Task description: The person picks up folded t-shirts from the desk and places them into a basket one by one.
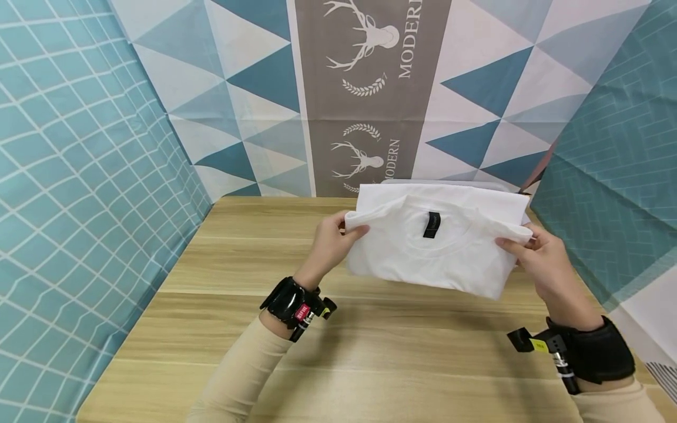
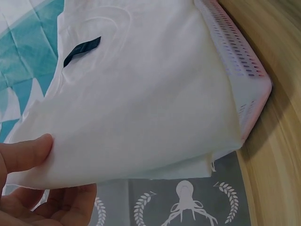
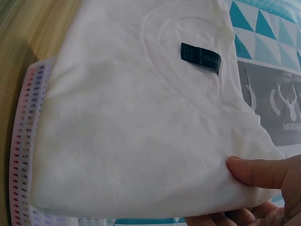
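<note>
A folded white T-shirt [image 1: 391,252] with a black neck label [image 1: 431,225] hangs between both hands, its collar side up. My left hand [image 1: 333,244] pinches the shirt's left upper corner, thumb on the front and fingers behind. At the opposite corner, my right hand [image 1: 539,258] pinches the cloth in the same way. In the left wrist view, the left thumb [image 2: 28,153] lies flat on the fabric. Behind the shirt stands a pale plastic basket [image 2: 244,70] with slotted walls, mostly hidden by the cloth; the right wrist view shows its perforated side [image 3: 28,136].
White cloth [image 1: 444,191] shows at the basket, just behind the held shirt. Below lies a wood-grain table [image 1: 254,258]. A patterned curtain [image 1: 254,106] closes off the back, with blue tiled sheets [image 1: 79,147] at the sides.
</note>
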`<state>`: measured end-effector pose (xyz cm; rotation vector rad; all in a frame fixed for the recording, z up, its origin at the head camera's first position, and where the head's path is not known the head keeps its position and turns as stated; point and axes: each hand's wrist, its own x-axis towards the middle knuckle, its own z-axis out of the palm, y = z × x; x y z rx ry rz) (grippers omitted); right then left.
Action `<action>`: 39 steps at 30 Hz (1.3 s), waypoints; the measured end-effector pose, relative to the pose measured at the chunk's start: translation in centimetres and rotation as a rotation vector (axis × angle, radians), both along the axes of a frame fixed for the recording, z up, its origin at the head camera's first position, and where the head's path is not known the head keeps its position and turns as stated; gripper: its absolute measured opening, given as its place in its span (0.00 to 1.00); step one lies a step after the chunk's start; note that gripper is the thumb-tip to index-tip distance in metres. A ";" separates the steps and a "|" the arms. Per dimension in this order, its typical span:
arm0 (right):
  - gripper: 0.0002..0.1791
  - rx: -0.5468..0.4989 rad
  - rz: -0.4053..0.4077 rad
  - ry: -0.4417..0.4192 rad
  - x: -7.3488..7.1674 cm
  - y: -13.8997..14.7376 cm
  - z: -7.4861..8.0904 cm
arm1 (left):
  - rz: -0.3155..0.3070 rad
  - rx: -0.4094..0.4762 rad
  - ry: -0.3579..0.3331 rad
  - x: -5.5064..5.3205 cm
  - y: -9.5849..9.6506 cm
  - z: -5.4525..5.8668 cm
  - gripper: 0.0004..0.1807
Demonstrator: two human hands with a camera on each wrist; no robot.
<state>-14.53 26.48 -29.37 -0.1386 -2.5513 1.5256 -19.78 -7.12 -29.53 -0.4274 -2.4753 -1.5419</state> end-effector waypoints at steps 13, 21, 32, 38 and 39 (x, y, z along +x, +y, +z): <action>0.04 0.051 -0.096 0.004 -1.7 1.5 1.7 | -0.009 -0.022 0.073 -2.0 2.9 1.6 0.13; 0.04 0.110 -0.154 -0.012 -3.2 1.7 2.1 | -0.026 0.015 0.043 -3.6 4.2 1.9 0.13; 0.19 0.154 -0.245 -0.013 -6.0 2.3 2.7 | 0.052 0.040 0.032 -6.0 6.5 1.5 0.13; 0.20 0.149 -0.321 -0.036 -7.2 3.1 2.1 | 0.093 -0.028 0.060 -6.8 8.3 0.9 0.14; 0.19 0.157 -0.337 -0.046 -7.4 3.2 2.0 | 0.097 -0.038 0.058 -6.9 8.5 0.8 0.14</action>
